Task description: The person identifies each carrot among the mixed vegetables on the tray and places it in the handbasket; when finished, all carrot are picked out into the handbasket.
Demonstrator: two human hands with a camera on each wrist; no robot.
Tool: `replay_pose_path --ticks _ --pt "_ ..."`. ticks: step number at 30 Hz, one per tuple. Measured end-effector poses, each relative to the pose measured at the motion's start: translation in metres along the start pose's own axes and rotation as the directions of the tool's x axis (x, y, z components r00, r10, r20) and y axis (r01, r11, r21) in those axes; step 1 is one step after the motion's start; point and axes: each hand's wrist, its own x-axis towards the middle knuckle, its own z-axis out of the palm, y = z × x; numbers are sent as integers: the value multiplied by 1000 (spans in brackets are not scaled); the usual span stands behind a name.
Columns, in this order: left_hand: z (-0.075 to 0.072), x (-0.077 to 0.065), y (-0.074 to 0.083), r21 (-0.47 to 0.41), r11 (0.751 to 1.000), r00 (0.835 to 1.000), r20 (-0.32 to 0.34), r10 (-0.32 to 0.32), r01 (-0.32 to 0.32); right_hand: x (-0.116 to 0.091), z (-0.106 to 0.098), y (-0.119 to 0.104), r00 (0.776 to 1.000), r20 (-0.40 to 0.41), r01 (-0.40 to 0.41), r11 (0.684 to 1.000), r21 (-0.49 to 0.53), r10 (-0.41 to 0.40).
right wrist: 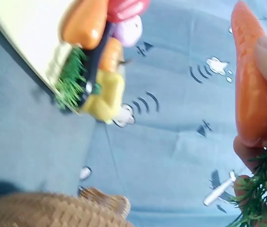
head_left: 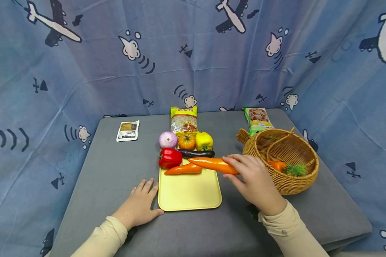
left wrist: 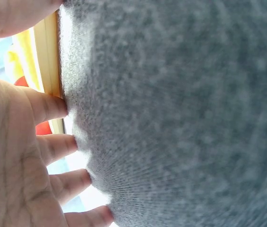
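Observation:
My right hand (head_left: 251, 178) grips an orange carrot (head_left: 212, 164) by its thick end, the tip pointing left over the tray. Green leaves hang from that carrot (right wrist: 254, 104) in the right wrist view. Fingers spread, my left hand (head_left: 141, 205) rests flat on the table at the left edge of the yellow tray (head_left: 189, 194). On the tray lie a second carrot (head_left: 183, 169), a red bell pepper (head_left: 170, 158), an eggplant (head_left: 196, 154), a purple onion (head_left: 168, 139), a small pumpkin (head_left: 187, 141) and a yellow bell pepper (head_left: 204, 141).
Right of the tray, a wicker basket (head_left: 260, 146) leans toward me with another leafy carrot (head_left: 277, 165) inside. A green food packet (head_left: 258, 119) lies behind it. Beyond the tray is a yellow noodle bag (head_left: 184, 119); a small white packet (head_left: 128, 131) lies at back left.

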Motion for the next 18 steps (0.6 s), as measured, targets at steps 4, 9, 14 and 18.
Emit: replay_pose_path --ticks 4,9,14,18 --pt "-1 -1 1 -8 1000 1000 -1 -1 1 -2 -15 10 998 -56 6 999 -48 -8" --pt "0 -1 0 6 1000 1000 -17 12 -12 -8 -35 26 994 -101 -48 990 -130 35" --pt "0 -1 0 9 1000 1000 -21 19 -19 -20 -53 42 979 -130 -179 964 -198 155" --pt "-1 -1 -1 3 1000 1000 -16 13 -13 -28 -64 54 951 -154 -297 928 -223 268"
